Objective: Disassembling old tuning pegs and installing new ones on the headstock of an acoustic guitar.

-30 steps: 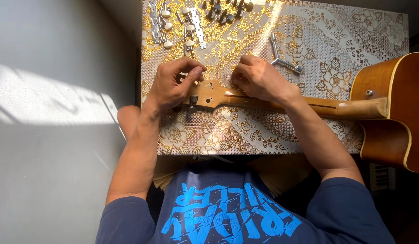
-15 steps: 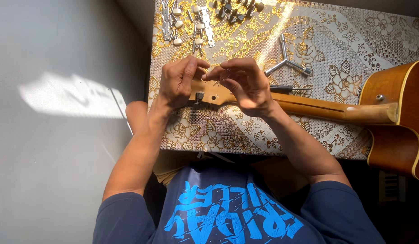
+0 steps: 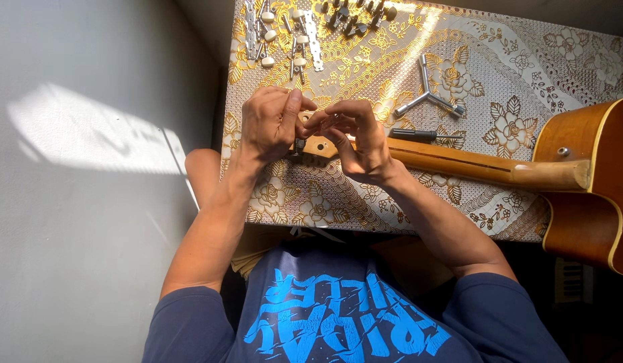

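Your left hand (image 3: 271,128) and right hand (image 3: 355,138) met at frame centre, fingertips pinched together on something too small to tell, directly over the guitar headstock (image 3: 315,149); its neck (image 3: 479,167) ran rightward.

Grey floor (image 3: 90,255) w/ sunlit patch (image 3: 83,134) at 9 o'clock; table w/ gold floral cloth (image 3: 526,60) at 12–2 o'clock.

No packages, labels, signs or screens in view. Sole printed surface: navy cotton T-shirt (image 3: 338,316), bottom centre, bearing large angular light-blue lettering across the chest.
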